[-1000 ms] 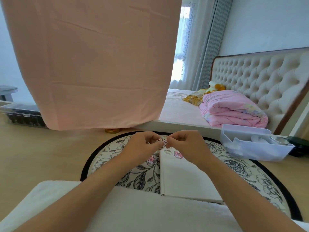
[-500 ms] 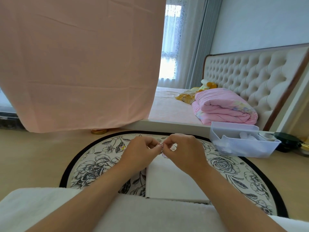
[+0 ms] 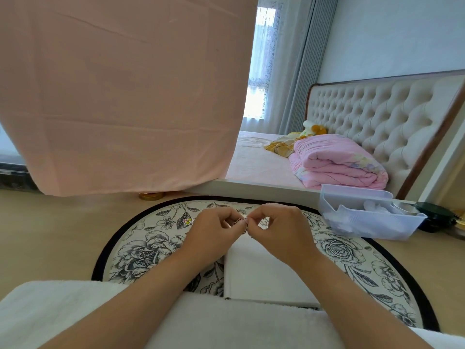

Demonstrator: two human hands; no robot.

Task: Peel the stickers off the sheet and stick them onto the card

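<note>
**Both Hands Pinched a Small Sticker Piece Above the White Card**

The left hand (image 3: 214,230) and the right hand (image 3: 279,230) met fingertip to fingertip over the far end of the card (image 3: 261,273). Both had their fingers curled in, and thumb and forefinger of each nipped the same sticker piece (image 3: 245,224) – a tiny dark-edged scrap held between them. It was too small to tell whether it was a single sticker or a bit of the backing sheet, or how much of it had been peeled.

The card lay flat on a round floral mat (image 3: 141,253) with a black border, its near edge just beyond a white towel (image 3: 226,323) spread across the person's lap. The hands hid the card's far end. A small colourful sticker (image 3: 187,221) lay on the mat just left of the left hand, and another pale one (image 3: 263,223) showed through the gap under the right hand's fingers.

To the right of the mat stood a translucent plastic bin (image 3: 364,222) with white items in it – and beside that a dark round object (image 3: 435,217). Behind, on the bed, a folded pink quilt (image 3: 334,165) sat against a tufted headboard (image 3: 377,117), with a plush toy (image 3: 314,128) near it. A large peach cloth (image 3: 125,96) hung across the upper left of the view, and a gold lid (image 3: 151,196) lay on the floor under its lower edge.
</note>
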